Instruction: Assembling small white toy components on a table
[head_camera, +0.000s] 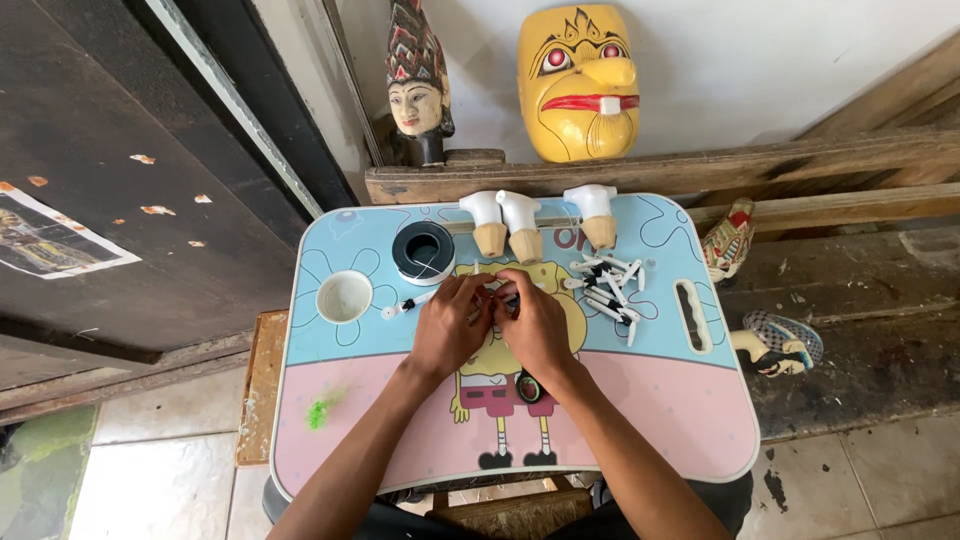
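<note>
A small lap table (690, 400) with a blue and pink cartoon-printed top is seen from above. Both hands are brought together at its middle. The left hand (450, 325) and the right hand (535, 325) are curled, fingertips meeting over a small red-tipped piece (492, 293) that is pinched between them; what exactly it is cannot be told, as it is mostly hidden by the fingers. Just beside the left hand a thin black-and-white stick (410, 304) is laid flat. To the right of the hands a loose pile of small white and black carved pieces (607, 285) is spread. Behind the hands, three white-topped wooden figures (525, 225) are lined up, with a black spool (423, 252) and a white cup (344, 296) to the left.
</note>
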